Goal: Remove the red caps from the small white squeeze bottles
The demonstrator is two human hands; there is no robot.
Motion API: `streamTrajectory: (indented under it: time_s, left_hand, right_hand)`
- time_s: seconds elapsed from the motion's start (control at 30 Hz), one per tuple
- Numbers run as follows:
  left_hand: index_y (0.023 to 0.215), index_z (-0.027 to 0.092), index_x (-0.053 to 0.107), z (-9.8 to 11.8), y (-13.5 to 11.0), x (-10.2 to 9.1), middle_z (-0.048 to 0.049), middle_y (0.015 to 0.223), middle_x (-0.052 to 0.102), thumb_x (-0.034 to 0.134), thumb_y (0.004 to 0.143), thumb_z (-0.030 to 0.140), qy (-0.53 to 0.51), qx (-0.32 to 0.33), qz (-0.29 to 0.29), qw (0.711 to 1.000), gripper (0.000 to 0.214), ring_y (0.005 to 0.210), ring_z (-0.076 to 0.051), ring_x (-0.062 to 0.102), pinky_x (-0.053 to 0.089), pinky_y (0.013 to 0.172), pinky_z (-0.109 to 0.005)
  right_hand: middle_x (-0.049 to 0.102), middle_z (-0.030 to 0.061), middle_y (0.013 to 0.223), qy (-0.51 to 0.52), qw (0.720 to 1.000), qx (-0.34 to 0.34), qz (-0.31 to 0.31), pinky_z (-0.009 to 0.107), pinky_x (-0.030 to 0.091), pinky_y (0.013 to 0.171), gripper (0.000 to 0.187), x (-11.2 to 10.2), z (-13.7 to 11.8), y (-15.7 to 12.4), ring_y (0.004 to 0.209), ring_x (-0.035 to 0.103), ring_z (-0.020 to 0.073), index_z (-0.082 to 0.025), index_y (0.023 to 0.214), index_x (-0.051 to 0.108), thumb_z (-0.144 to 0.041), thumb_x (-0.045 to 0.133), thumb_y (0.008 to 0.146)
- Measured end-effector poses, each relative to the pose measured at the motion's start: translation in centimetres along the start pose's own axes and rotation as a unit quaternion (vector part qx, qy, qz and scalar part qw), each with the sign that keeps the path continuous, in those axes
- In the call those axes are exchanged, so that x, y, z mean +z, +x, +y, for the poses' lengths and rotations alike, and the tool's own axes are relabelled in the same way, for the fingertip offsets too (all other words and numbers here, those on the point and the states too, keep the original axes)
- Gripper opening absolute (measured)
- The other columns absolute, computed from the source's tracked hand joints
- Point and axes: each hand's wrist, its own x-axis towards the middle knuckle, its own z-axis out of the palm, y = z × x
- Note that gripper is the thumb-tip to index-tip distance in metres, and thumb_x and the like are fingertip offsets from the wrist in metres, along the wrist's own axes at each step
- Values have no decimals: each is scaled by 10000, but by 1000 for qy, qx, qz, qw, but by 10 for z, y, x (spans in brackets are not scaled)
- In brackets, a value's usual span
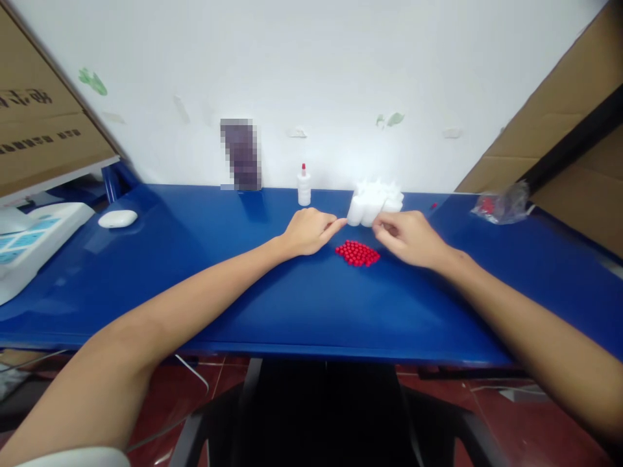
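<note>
A tight group of white squeeze bottles [368, 207] with pale nozzle tips stands near the wall. My left hand [310, 232] is at the group's left side, one digit stretched out so its tip meets or nearly meets a bottle; nothing shows in the hand. At the right front of the group is my right hand [407, 237], its fingers curled in close against the bottles. Whether something small is between those fingers is hidden. Between and below both hands lies a flat pile of small red caps [357, 253]. A single white bottle [304, 188] with a red cap stands upright behind my left hand.
A clear plastic bag [501, 203] with red pieces lies at the right of the blue table [292, 311]. One red piece [433, 205] sits apart. Leftward are a white oval case [117, 219] and a white tray-like object [53, 227]. Cardboard [549, 117] flanks the table.
</note>
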Motion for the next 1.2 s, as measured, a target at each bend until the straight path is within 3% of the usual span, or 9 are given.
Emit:
streamTrajectory:
  time_s: [0.1,0.27,0.53,0.73,0.93,1.2]
  left_hand:
    - [612,177,501,0,1,1,-38,620,563,310,1032,458,20,-21,-10,1000,541,566,-152,434,193,586,-321]
    - [762,186,577,-1,3,3,-34,685,606,434,955,355,38,-15,-37,998,294,607,-170,494,229,582,-306]
    - [671,199,485,-3,4,5,-5,619,542,511,867,349,25,-14,-36,999,249,560,-149,414,233,565,-304]
    - [618,202,435,-5,4,4,17,574,476,516,812,283,-3,26,-38,999,226,550,-141,387,254,580,-309]
    - [612,199,412,-6,6,3,20,589,480,530,815,294,-23,66,-60,996,254,599,-145,432,289,610,-297]
    - [698,192,477,-4,6,2,25,630,528,517,864,323,-52,80,-69,993,214,603,-132,471,305,609,-278]
  right_hand:
    - [591,4,600,-3,998,23,-60,313,368,598,189,5,6,2,553,532,160,-199,759,617,-274,497,884]
    - [609,4,627,11,991,58,-121,309,379,615,186,8,14,4,581,540,164,-190,841,661,-270,500,885]
    - [621,-4,651,30,991,87,-95,317,412,644,223,13,18,5,609,565,175,-185,962,691,-211,509,836]
    - [642,-1,752,40,994,51,-91,313,421,654,374,18,21,3,653,572,170,-198,1143,691,-173,501,821]
    - [648,-16,744,67,994,21,-85,328,450,654,547,17,24,2,634,572,164,-219,1386,598,-148,458,862]
    - [628,-15,728,42,992,24,-116,344,452,640,628,15,25,4,628,567,177,-232,1489,524,-150,452,871]
